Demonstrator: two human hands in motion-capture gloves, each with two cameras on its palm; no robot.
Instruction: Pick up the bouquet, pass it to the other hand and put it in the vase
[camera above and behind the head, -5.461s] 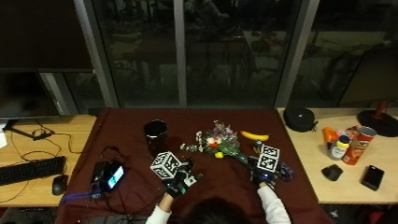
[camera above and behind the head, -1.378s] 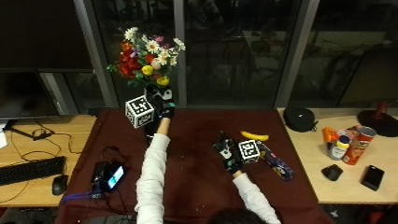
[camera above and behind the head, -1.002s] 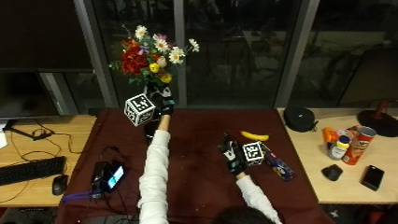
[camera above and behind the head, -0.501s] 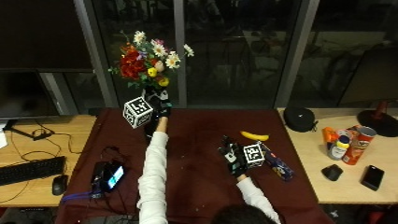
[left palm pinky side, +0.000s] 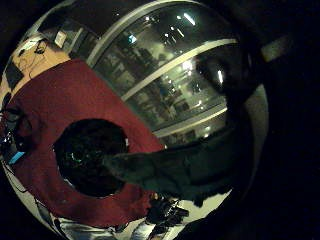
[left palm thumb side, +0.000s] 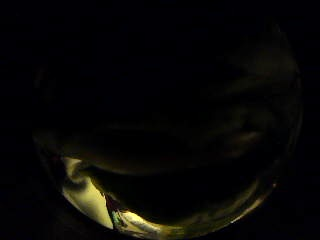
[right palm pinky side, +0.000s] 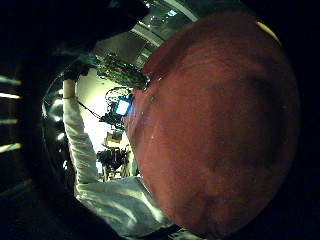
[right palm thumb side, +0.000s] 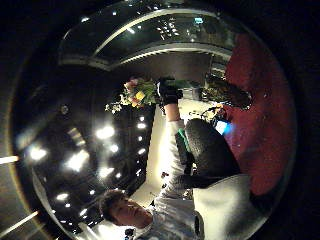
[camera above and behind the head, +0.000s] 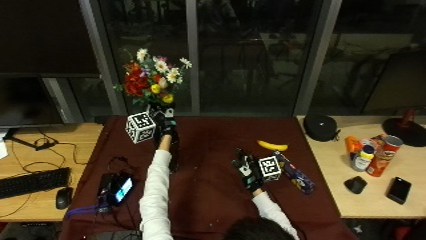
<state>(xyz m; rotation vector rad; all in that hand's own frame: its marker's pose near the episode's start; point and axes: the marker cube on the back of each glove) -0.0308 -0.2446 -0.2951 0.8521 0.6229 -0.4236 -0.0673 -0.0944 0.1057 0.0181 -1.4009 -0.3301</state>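
Note:
My left hand (camera above and behind the head: 164, 125) is raised over the back left of the red tablecloth (camera above and behind the head: 213, 190) and grips the stems of the bouquet (camera above and behind the head: 150, 81), whose red, white and yellow flowers stand upright above it. The black vase (camera above and behind the head: 175, 156) stands just below, mostly hidden behind my left forearm. In the left little finger side palm view the stems (left palm pinky side: 175, 170) point down at the vase's dark mouth (left palm pinky side: 90, 157); whether their tips are inside is unclear. My right hand (camera above and behind the head: 249, 170) hovers low over the cloth, fingers relaxed, holding nothing. From the right thumb side palm view, the bouquet (right palm thumb side: 137, 95) shows beside the vase (right palm thumb side: 227, 92).
A banana (camera above and behind the head: 273, 146) and a dark blue packet (camera above and behind the head: 297, 176) lie right of my right hand. A device with a lit screen (camera above and behind the head: 120, 187) sits at the cloth's left edge, near a keyboard (camera above and behind the head: 30, 182) and mouse (camera above and behind the head: 63, 197). Cans and bottles (camera above and behind the head: 373, 155) stand on the right table.
The bouquet lay on the cloth between both hands at first. Over the last second my left hand has brought it down a little toward the vase. My right hand has stayed over the cloth.

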